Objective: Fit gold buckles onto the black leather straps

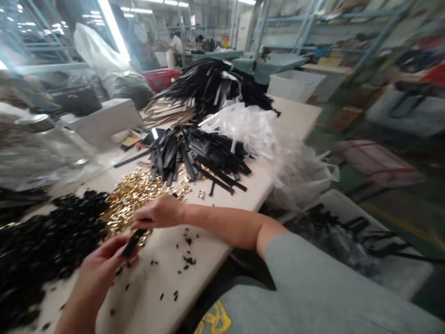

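A short black strap [131, 245] runs slantwise between my two hands, low over the table. My left hand [106, 260] is closed on its lower end, pinching it between thumb and fingers. My right hand [162, 212] is closed at the strap's upper end, its fingertips mostly hidden from view. Just beside the strap, under my right hand, a gold buckle [143, 239] shows in part; whether it is on the strap I cannot tell. Behind my hands lies a heap of gold buckles [130, 197], and left of them a large pile of glossy black pieces [59, 236].
Cut black straps [198, 150] lie across the table [167, 287], with a taller heap of black strips [212, 83] behind. Clear plastic bags [257, 125] hang over the right edge. Small black scraps [188, 260] dot the near surface. A white bin [295, 86] stands farther back.
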Motion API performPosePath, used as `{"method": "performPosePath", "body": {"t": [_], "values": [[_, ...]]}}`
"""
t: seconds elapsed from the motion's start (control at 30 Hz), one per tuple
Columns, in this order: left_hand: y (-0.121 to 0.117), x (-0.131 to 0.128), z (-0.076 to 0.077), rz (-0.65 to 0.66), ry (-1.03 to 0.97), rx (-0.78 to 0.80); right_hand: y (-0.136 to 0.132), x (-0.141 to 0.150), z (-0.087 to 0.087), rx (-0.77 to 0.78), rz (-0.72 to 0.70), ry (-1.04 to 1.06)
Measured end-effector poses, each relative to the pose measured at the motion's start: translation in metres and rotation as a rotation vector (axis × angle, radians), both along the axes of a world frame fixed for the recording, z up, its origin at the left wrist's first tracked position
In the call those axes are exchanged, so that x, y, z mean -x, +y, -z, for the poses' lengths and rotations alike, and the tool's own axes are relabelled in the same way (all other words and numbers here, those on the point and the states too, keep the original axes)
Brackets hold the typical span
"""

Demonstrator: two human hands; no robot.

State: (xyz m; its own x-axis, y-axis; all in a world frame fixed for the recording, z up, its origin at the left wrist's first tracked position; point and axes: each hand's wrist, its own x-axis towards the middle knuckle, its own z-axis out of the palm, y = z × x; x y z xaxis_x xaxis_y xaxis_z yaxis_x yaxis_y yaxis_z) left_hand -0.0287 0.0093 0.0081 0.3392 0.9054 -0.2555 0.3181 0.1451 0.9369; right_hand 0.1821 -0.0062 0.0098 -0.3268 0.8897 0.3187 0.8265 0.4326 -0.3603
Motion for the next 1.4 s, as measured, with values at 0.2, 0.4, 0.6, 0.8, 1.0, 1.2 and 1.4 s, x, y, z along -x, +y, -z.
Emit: {"method": "performPosePath", "body": {"t": [0.2,0.4,0.6,0.8,1.0,1.2,1.4], "values": [[0.004,-0.018,0.006,-0.209,-0.338,0.069,0.000,-0.007,-0.003,-0.228,-0.003,0.322],[0.003,-0.019,0.011,-0.283,-0.425,-0.031,-0.002,0.007,0.009,0.066,-0.033,0.472],[-0.008,-0.027,0.011,-0.219,-0.367,-0.096,0.000,0.021,0.025,0.316,-0.072,0.984],[-0.014,-0.036,0.005,-0.225,-0.337,-0.142,-0.003,0.025,0.023,0.651,-0.179,1.492],[-0.018,-0.041,0.004,-0.204,-0.320,-0.146,-0.007,0.024,0.017,0.787,-0.286,1.595],[-0.020,-0.044,0.009,-0.145,-0.293,-0.145,-0.007,0.023,0.016,0.775,-0.226,1.579],[-0.009,-0.028,0.004,-0.085,-0.202,-0.215,-0.005,0.022,0.014,0.609,-0.114,1.510]]}}
